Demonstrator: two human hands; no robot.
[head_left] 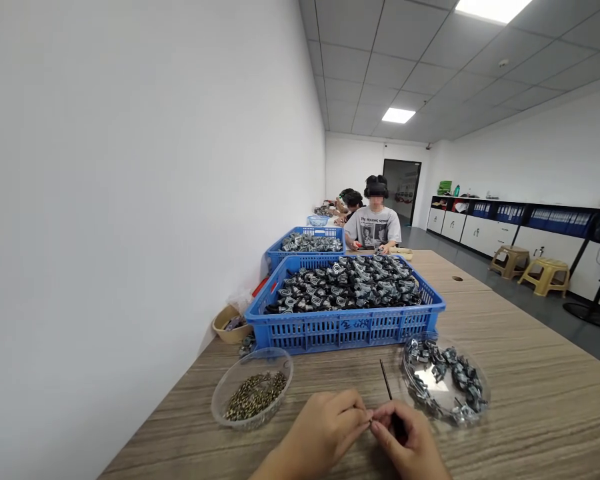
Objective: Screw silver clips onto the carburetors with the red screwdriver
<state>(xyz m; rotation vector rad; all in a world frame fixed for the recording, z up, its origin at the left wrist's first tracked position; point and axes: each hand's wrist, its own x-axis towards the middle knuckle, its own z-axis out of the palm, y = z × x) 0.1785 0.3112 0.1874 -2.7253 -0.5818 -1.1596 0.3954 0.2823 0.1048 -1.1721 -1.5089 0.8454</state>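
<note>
My left hand [325, 427] and my right hand [405, 437] meet at the fingertips low over the wooden table [530, 373]. Both pinch a tiny part between them that is too small to name. A thin black rod [386, 380] rises from my right hand's grip toward the crate. A clear bowl of small brass-coloured screws [253, 395] sits just left of my hands. A clear dish of grey metal clamps [445, 381] sits just right of them.
A blue crate [345, 327] heaped with grey metal parts stands behind the bowls, a second blue crate [305, 243] beyond it. A tan bowl [227, 323] sits by the white wall. Other people sit farther along the table. Stools and cabinets line the right side.
</note>
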